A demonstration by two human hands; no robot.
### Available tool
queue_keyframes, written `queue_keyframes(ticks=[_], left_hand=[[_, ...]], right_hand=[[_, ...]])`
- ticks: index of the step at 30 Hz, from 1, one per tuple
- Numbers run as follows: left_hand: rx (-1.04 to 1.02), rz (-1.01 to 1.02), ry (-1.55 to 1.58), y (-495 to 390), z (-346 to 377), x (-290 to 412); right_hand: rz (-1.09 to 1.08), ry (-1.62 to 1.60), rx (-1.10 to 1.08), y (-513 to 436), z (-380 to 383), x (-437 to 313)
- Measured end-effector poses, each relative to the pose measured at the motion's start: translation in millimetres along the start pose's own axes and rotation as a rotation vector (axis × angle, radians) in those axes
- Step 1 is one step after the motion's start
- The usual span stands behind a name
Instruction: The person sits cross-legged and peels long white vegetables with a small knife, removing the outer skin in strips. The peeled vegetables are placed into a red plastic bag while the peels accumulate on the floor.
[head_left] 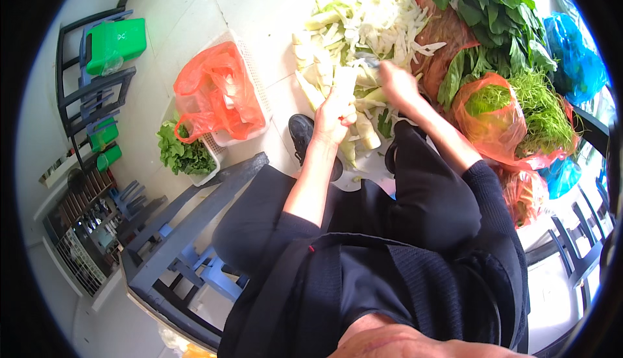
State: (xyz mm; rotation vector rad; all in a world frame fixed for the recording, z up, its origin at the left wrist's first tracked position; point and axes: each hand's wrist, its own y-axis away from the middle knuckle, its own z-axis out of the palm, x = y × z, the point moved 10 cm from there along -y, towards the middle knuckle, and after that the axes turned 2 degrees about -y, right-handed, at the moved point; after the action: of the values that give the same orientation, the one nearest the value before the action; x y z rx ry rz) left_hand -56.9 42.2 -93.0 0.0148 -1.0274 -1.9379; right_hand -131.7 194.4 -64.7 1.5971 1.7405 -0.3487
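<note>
My left hand is closed around the lower part of a pale, peeled vegetable stalk, probably a bamboo shoot, held upright between my knees. Just to its right, my right hand grips a blurred metal blade, apparently a knife; its handle is hidden in my fist. Beneath both hands lie more pale shoots, some with ringed sections. Beyond them spreads a heap of white shavings and strips, overexposed in strong light.
Right of the heap are leafy greens, an orange plastic bag, shredded green stems and a blue bag. At left stand a white basket holding a red bag, lettuce and a dark wooden table edge.
</note>
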Motion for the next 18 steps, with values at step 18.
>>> queue_keyframes(ticks=[18], left_hand=[[0.101,-0.042,-0.128,3.4,-4.0,-0.2]], right_hand=[[-0.38,-0.098,-0.132,20.9,24.5,-27.7]])
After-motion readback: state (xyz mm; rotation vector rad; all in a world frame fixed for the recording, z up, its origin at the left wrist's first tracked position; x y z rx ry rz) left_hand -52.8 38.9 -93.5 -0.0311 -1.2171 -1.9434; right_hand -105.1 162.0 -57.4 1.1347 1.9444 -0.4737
